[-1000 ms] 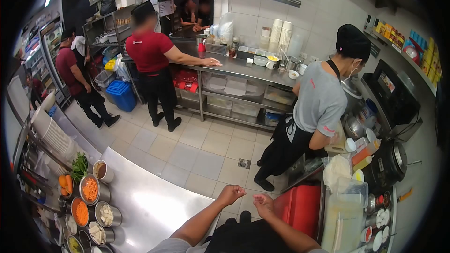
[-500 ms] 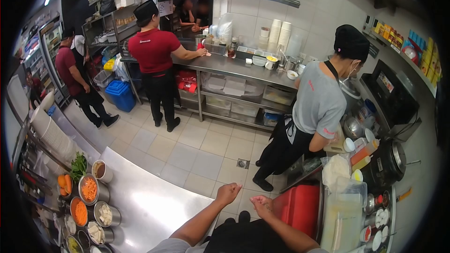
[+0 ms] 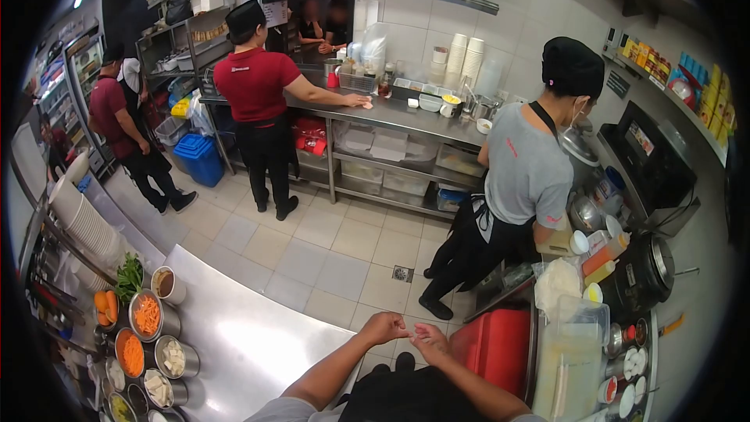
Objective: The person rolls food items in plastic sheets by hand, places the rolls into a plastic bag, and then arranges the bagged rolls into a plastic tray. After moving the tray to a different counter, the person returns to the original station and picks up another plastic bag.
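Both hands empty, loosely curled: left hand (image 3: 384, 327) touching right hand (image 3: 429, 341).

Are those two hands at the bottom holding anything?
No. The left hand and right hand just touch each other at the fingertips, with nothing visible in either.

Hatch (image 3: 312, 19) faces blurred.
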{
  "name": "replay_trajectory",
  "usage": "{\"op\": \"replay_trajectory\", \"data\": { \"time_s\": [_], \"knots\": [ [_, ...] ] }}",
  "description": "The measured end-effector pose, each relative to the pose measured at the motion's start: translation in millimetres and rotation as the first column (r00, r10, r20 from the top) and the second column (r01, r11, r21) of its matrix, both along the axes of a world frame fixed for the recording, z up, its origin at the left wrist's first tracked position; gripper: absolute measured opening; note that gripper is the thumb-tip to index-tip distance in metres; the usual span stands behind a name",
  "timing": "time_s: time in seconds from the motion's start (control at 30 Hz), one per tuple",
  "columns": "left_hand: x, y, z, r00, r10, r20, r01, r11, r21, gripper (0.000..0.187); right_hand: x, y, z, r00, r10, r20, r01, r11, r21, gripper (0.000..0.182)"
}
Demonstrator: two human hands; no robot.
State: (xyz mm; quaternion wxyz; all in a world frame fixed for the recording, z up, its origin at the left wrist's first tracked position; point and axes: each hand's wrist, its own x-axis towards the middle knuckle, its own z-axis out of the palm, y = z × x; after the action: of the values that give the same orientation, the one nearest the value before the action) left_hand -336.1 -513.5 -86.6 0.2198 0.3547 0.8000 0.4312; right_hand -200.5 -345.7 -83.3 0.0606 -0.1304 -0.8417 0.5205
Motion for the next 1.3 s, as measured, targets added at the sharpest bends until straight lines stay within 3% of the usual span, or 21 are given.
{"op": "replay_trajectory", "data": {
  "time_s": [0.2,0.27,0.6,0.77,0.97,1.1,1.17,1.3],
  "knots": [
    [-1,3,-7,0.985,-0.164,-0.048,0.162,0.986,-0.032,0.054,2,1,3,0.964,0.227,0.142,-0.207,0.968,-0.141,0.041],
    [-3,4,-10,0.986,-0.158,-0.047,0.158,0.987,-0.022,0.055,3,1,9,0.949,0.271,0.163,-0.279,0.96,0.024,0.039],
    [-1,0,2,0.997,-0.075,0.025,0.073,0.995,0.071,0.054,2,-4,23,0.954,0.188,0.235,-0.187,0.982,-0.027,0.034],
    [-2,0,-3,0.995,-0.047,0.087,0.036,0.992,0.125,0.05,1,-5,31,0.986,0.055,0.16,-0.055,0.998,-0.005,0.031],
    [-4,0,-9,0.986,-0.031,0.165,0.004,0.986,0.165,0.049,-1,-8,47,0.988,0.006,0.153,-0.011,0.999,0.036,0.03],
    [-6,0,-17,0.985,-0.064,0.159,0.032,0.98,0.196,0.049,-5,-11,45,0.987,0.108,0.118,-0.115,0.992,0.053,0.032],
    [-5,0,-14,0.988,-0.094,0.122,0.072,0.982,0.176,0.049,-4,-8,18,0.964,0.22,0.149,-0.194,0.966,-0.17,0.033],
    [-4,0,-13,0.992,-0.108,0.068,0.097,0.985,0.143,0.05,-7,-8,27,0.946,0.204,0.251,-0.172,0.975,-0.143,0.033]
  ]
}}
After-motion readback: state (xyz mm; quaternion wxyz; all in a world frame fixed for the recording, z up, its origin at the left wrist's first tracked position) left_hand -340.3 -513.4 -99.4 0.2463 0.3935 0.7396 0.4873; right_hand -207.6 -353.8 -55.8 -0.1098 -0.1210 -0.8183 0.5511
